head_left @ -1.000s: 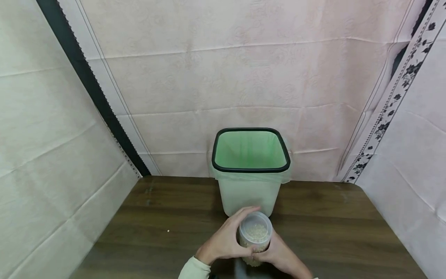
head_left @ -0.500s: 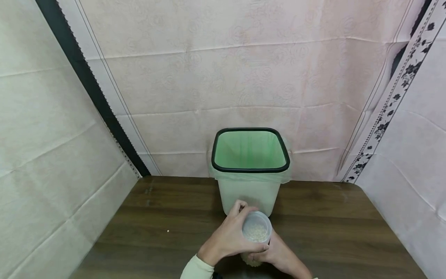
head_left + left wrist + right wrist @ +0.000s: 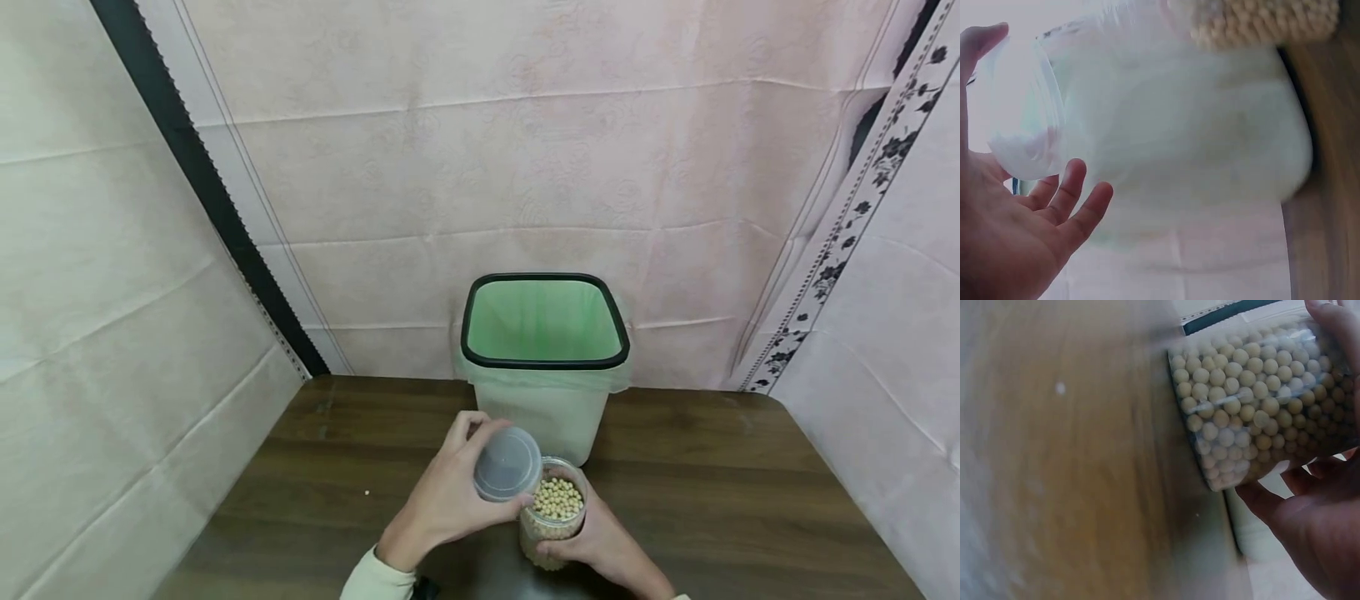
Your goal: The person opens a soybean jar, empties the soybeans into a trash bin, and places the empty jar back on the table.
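Observation:
A clear plastic jar [image 3: 534, 546] of round, pale yellow soybeans [image 3: 558, 498] stands uncovered near the front of the table. My right hand [image 3: 600, 546] grips it around its right side, and the right wrist view shows the jar [image 3: 1260, 406] packed with beans. To the left of the jar's mouth, my left hand [image 3: 450, 492] holds the translucent round lid [image 3: 508, 464] by its edge, between thumb and fingers. In the left wrist view the lid [image 3: 1022, 112] is tilted on edge, and the other fingers [image 3: 1072, 187] spread away from it.
Behind the jar, against the cloth backdrop [image 3: 450, 167], stands a pale green bin [image 3: 540, 408] with a black rim and a liner. One loose bean [image 3: 367, 492] lies on the dark wooden table [image 3: 315, 517] to the left. Cloth panels rise on both sides.
My left hand has lifted the lid off the jar and moved it to the left, uncovering the soybeans. My right hand has kept its grip on the jar in about the same place.

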The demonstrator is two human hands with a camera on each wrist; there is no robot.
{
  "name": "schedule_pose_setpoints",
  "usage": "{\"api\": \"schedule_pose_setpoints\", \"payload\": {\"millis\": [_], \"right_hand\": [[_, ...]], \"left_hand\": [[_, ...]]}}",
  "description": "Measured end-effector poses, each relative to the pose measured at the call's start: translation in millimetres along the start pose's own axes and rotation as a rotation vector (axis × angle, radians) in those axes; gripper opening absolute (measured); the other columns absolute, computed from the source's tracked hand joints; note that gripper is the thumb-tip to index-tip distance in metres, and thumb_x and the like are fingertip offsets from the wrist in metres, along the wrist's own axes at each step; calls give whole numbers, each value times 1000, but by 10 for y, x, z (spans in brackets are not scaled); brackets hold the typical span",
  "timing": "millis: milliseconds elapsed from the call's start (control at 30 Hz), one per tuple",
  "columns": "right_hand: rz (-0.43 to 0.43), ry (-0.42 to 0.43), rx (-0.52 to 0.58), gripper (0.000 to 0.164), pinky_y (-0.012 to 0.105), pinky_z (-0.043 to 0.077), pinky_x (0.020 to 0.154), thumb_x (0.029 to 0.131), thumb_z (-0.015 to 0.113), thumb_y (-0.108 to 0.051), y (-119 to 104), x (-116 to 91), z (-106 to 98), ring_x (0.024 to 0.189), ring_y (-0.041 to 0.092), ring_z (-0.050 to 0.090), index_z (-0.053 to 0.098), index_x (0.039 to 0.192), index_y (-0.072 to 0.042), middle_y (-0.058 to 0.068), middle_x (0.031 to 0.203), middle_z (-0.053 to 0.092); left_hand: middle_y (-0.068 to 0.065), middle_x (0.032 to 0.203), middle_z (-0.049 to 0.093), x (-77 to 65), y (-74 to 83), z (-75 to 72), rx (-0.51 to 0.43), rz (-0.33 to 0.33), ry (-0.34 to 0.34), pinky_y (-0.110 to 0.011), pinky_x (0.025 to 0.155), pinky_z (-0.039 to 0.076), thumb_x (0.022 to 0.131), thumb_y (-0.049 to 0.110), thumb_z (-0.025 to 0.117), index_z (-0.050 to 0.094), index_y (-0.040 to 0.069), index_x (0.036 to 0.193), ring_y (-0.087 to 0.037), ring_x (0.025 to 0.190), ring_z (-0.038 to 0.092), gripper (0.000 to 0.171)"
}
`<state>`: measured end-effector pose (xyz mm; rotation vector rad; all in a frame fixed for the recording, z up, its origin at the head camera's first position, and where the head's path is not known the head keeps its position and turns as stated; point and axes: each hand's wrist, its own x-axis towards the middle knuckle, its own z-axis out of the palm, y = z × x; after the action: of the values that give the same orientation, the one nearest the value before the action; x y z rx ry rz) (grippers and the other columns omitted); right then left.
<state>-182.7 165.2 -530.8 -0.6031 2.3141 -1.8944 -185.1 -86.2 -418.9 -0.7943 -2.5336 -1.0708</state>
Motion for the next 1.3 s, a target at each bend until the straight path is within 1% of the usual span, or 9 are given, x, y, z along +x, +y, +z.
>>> {"api": "schedule_pose_setpoints", "payload": {"millis": [133, 233, 300, 400, 567, 700, 867, 1100, 1300], "right_hand": [[4, 21, 5, 89, 22, 47, 102, 75, 97, -12, 10, -5, 1, 122, 16, 60, 45, 147, -20, 13, 144, 51], [32, 26, 19, 89, 22, 46, 102, 75, 97, -11, 9, -4, 9, 122, 15, 58, 44, 147, -20, 12, 146, 50], [38, 36, 20, 93, 22, 45, 103, 75, 97, -11, 3, -2, 21, 124, 15, 57, 42, 150, -20, 12, 147, 49], [25, 72, 10, 99, 21, 42, 106, 73, 98, -11, -3, -13, 24, 128, 14, 55, 39, 153, -20, 9, 149, 49], [-9, 94, 7, 99, 20, 42, 105, 72, 99, -11, 10, -20, 35, 126, 11, 55, 41, 152, -16, 11, 147, 51], [-48, 78, 66, 92, 21, 45, 103, 72, 97, -5, 47, -13, 45, 123, 12, 56, 44, 148, -8, 19, 145, 50], [-59, 52, 153, 89, 21, 46, 102, 74, 93, 2, 83, -17, 78, 123, 13, 56, 42, 148, -6, 24, 145, 46], [-22, 34, 169, 91, 22, 47, 102, 76, 92, 0, 44, -25, 97, 123, 13, 56, 39, 150, -6, 25, 146, 44], [23, 47, 156, 92, 21, 45, 103, 76, 94, -2, 31, -37, 67, 125, 14, 54, 40, 151, -9, 21, 147, 45]], "left_hand": [[5, 137, 47, -90, -170, -89, 100, -20, -15, -37, 89, 56, 73, 47, 90, 57, 26, 148, -15, 117, 55, 84], [3, 136, 51, -156, -349, -62, 168, -47, -59, -38, 87, 55, 74, 46, 88, 57, 23, 147, -15, 113, 55, 84], [1, 135, 54, -195, -474, -3, 213, -69, -116, -38, 86, 55, 73, 47, 88, 57, 20, 146, -16, 111, 55, 84], [-2, 133, 56, -228, -605, 135, 275, -83, -237, -38, 84, 55, 72, 46, 88, 58, 14, 146, -18, 109, 56, 85], [-4, 128, 59, -276, -676, 327, 373, -96, -405, -40, 86, 55, 71, 44, 89, 59, 8, 144, -19, 105, 59, 87], [-3, 129, 60, -289, -652, 399, 405, -129, -476, -40, 90, 55, 71, 44, 90, 60, 8, 144, -18, 108, 59, 86], [-4, 131, 59, -346, -659, 456, 399, -161, -519, -39, 90, 56, 71, 42, 91, 60, 7, 144, -20, 113, 58, 87], [-8, 141, 54, -433, -695, 495, 377, -183, -509, -40, 89, 56, 72, 40, 90, 52, 10, 153, -23, 119, 56, 94], [-11, 148, 52, -422, -681, 449, 321, -212, -487, -51, 100, 54, 80, 59, 85, 45, 13, 158, -30, 130, 55, 99]]}}
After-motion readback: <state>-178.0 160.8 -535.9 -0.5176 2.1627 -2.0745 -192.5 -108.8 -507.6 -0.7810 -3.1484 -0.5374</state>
